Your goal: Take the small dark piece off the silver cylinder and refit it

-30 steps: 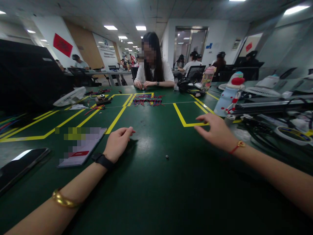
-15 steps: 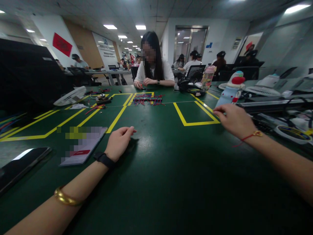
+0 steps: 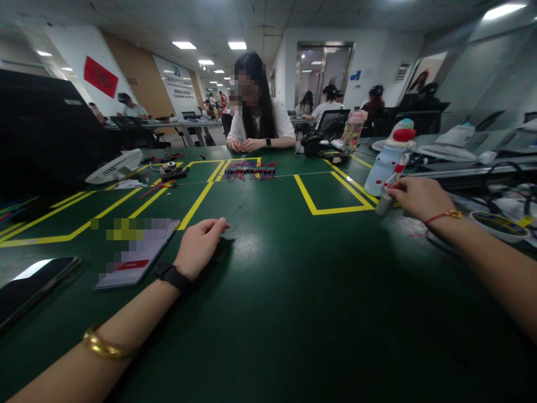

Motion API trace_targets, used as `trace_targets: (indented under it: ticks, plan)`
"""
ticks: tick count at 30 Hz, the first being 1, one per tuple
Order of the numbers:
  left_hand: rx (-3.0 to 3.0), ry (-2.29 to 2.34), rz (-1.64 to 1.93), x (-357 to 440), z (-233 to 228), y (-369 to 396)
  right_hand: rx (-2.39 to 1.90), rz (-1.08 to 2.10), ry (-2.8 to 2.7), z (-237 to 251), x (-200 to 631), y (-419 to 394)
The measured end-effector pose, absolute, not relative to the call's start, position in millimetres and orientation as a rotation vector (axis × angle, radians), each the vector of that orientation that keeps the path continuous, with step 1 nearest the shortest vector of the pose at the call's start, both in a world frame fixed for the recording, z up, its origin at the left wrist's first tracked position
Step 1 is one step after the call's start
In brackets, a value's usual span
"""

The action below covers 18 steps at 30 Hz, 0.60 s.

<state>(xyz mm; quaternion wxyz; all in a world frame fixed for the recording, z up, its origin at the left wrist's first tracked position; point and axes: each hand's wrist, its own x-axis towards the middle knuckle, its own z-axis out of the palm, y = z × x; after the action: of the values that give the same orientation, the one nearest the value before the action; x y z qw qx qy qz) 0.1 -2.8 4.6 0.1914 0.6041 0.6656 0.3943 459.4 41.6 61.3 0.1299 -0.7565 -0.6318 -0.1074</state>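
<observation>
My left hand (image 3: pixel 200 246) rests palm down on the green table (image 3: pixel 285 291), fingers loosely curled and holding nothing, a black band on its wrist. A phone (image 3: pixel 138 252) lies just left of it. My right hand (image 3: pixel 419 197) is stretched out to the far right, its fingertips closed on the top of a small grey cylinder (image 3: pixel 383 205) that leans on the table. The cylinder is just in front of a white snowman-shaped bottle (image 3: pixel 388 159) with a red cap. A red cord circles my right wrist.
Yellow tape lines (image 3: pixel 331 210) mark boxes on the table. A second dark phone (image 3: pixel 33 282) lies at the left edge. A bundle of red and blue wires (image 3: pixel 249 169) lies before a person (image 3: pixel 258 120) seated opposite. Cables and a tape roll (image 3: pixel 499 226) crowd the right side.
My right hand has moved right and away, from the yellow corner to the grey cylinder beside the snowman bottle. A tiny dark piece seen mid-table earlier is out of sight. My left hand stayed put.
</observation>
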Motion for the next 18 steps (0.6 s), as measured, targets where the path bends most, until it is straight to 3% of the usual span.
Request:
trace_targets:
  ticks: [12,18]
  plan:
    - [1.698,1.835,1.112,-1,4,-3,-2.159,0.12,-1.7,61,473,45]
    - [1.699,1.839,1.099,-1,3,-3,-2.214,-0.009,-1.69,61,478,47]
